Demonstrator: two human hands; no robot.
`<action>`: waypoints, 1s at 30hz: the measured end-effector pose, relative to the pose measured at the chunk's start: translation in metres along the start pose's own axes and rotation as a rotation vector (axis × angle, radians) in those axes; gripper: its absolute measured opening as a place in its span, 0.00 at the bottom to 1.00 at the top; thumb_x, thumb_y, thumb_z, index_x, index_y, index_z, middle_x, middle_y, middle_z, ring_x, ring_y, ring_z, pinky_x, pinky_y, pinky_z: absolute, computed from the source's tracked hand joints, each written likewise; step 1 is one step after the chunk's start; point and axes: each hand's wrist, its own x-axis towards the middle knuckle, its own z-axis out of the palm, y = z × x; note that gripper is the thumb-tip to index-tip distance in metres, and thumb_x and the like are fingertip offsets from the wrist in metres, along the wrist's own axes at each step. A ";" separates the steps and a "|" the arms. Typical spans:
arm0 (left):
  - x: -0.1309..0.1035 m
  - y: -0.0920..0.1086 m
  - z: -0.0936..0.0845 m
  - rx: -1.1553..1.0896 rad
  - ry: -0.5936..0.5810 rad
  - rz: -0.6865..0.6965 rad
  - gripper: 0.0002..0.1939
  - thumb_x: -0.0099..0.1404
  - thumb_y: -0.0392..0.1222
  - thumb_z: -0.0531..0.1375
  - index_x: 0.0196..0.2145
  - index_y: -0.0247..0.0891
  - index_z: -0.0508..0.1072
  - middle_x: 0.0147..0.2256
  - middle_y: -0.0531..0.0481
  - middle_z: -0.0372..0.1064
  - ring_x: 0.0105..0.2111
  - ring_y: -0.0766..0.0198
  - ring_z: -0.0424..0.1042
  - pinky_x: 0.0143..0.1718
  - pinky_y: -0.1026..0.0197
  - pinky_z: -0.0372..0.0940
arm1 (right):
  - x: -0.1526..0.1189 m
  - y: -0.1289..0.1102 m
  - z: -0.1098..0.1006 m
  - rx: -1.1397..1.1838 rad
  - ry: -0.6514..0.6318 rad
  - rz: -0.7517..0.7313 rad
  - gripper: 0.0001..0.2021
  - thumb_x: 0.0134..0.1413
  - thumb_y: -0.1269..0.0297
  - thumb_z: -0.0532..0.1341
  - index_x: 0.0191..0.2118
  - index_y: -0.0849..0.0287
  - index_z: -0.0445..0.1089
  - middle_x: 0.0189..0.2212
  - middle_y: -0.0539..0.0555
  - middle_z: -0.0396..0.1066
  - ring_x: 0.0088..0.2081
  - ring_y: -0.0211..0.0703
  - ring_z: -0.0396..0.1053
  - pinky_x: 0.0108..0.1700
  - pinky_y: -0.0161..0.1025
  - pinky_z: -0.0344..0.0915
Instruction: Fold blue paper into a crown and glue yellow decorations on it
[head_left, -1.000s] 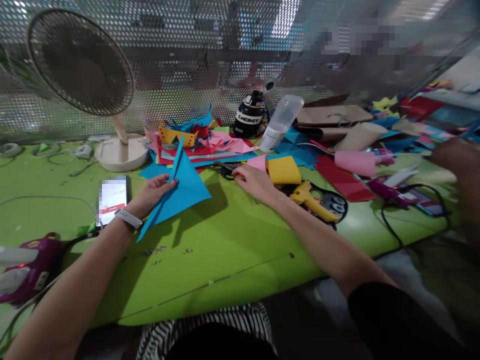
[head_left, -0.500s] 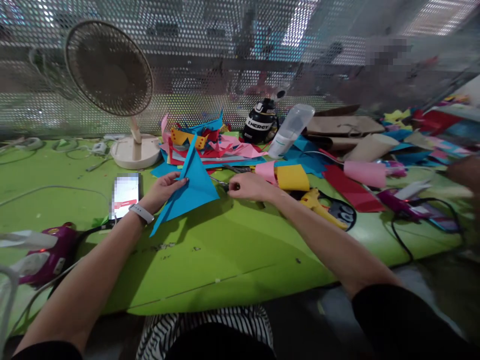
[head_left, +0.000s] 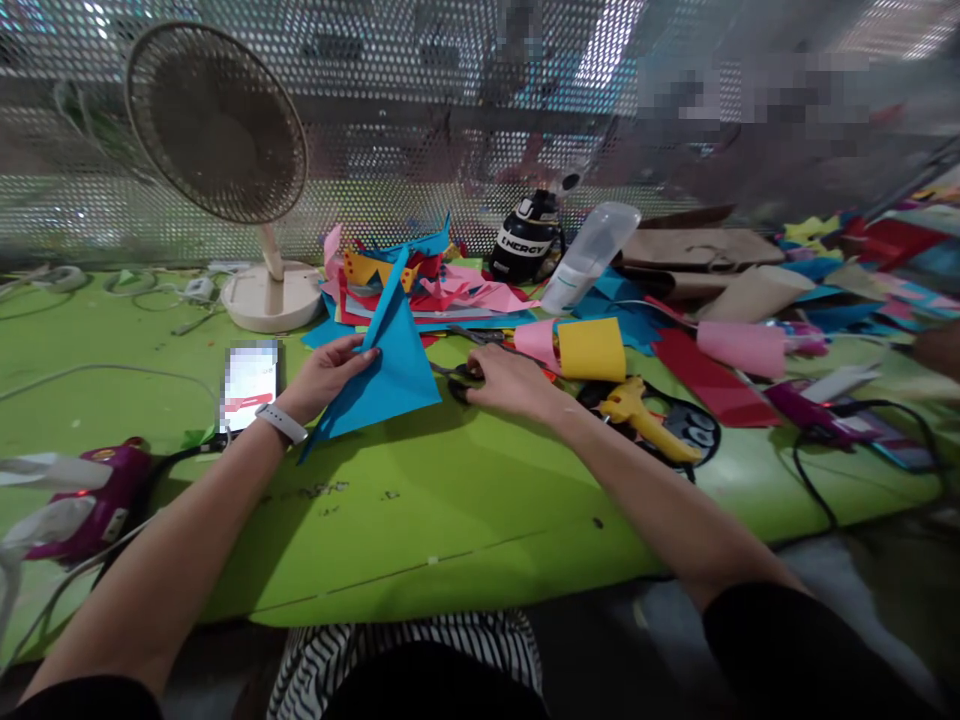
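Observation:
My left hand [head_left: 335, 372] pinches a folded sheet of blue paper [head_left: 395, 372] near its upper left side, thumb on top. The paper is held at a tilt above the green table, one fold rising to a point. To its right, my right hand [head_left: 511, 380] is closed on a pair of scissors [head_left: 463, 374] with dark handles. Their blades point left toward the paper's right edge; whether they touch it I cannot tell. Just behind that hand lies a second dark-handled pair of scissors [head_left: 480, 335].
A fan [head_left: 271, 298], a phone [head_left: 251, 385] and a purple power strip [head_left: 112, 500] stand on the left. Coloured paper pieces [head_left: 457, 290], a black bottle [head_left: 527, 240] and a clear bottle [head_left: 589, 262] are behind. Rightward lie a yellow paper roll [head_left: 594, 349] and a yellow glue gun [head_left: 652, 422].
The fingers of my right hand have spread a little with the scissors' handles, which show more now. The blue paper has turned slightly in my left hand. The view has shifted a little.

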 end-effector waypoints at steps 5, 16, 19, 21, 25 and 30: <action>-0.002 0.001 0.001 0.003 -0.004 0.034 0.24 0.47 0.53 0.74 0.40 0.42 0.80 0.35 0.51 0.79 0.30 0.66 0.75 0.32 0.64 0.72 | 0.005 0.005 0.001 0.042 -0.061 0.036 0.15 0.50 0.55 0.62 0.41 0.60 0.69 0.42 0.61 0.73 0.43 0.54 0.71 0.37 0.40 0.61; -0.002 0.003 0.000 0.041 0.035 0.024 0.23 0.46 0.53 0.74 0.38 0.41 0.80 0.31 0.52 0.78 0.28 0.67 0.73 0.30 0.65 0.69 | 0.001 0.009 -0.002 0.008 -0.059 0.092 0.20 0.49 0.51 0.62 0.43 0.60 0.69 0.44 0.62 0.72 0.44 0.55 0.70 0.40 0.42 0.62; -0.003 0.003 0.000 0.034 0.036 0.026 0.22 0.47 0.53 0.74 0.39 0.41 0.79 0.33 0.51 0.78 0.30 0.65 0.74 0.32 0.64 0.70 | -0.002 0.010 -0.001 0.019 0.024 0.090 0.22 0.48 0.55 0.63 0.48 0.61 0.67 0.49 0.63 0.70 0.46 0.54 0.70 0.39 0.41 0.62; -0.003 0.003 0.000 0.031 0.027 0.024 0.22 0.49 0.52 0.73 0.40 0.41 0.79 0.34 0.51 0.78 0.31 0.64 0.74 0.33 0.63 0.70 | -0.004 0.010 0.000 0.026 0.025 0.069 0.18 0.49 0.56 0.62 0.45 0.61 0.69 0.47 0.62 0.72 0.45 0.53 0.70 0.37 0.40 0.61; -0.002 0.002 0.000 0.036 0.024 0.045 0.23 0.50 0.53 0.72 0.42 0.41 0.79 0.35 0.50 0.78 0.32 0.63 0.74 0.35 0.61 0.70 | -0.003 0.008 -0.002 0.022 -0.059 0.072 0.11 0.49 0.57 0.61 0.37 0.58 0.71 0.39 0.58 0.76 0.40 0.51 0.72 0.32 0.38 0.58; -0.002 0.004 -0.001 0.047 0.059 0.070 0.26 0.48 0.55 0.73 0.42 0.40 0.78 0.35 0.51 0.78 0.32 0.66 0.73 0.35 0.63 0.69 | -0.004 0.012 -0.005 0.079 -0.121 0.131 0.09 0.45 0.59 0.63 0.32 0.57 0.70 0.32 0.56 0.76 0.36 0.50 0.73 0.30 0.38 0.59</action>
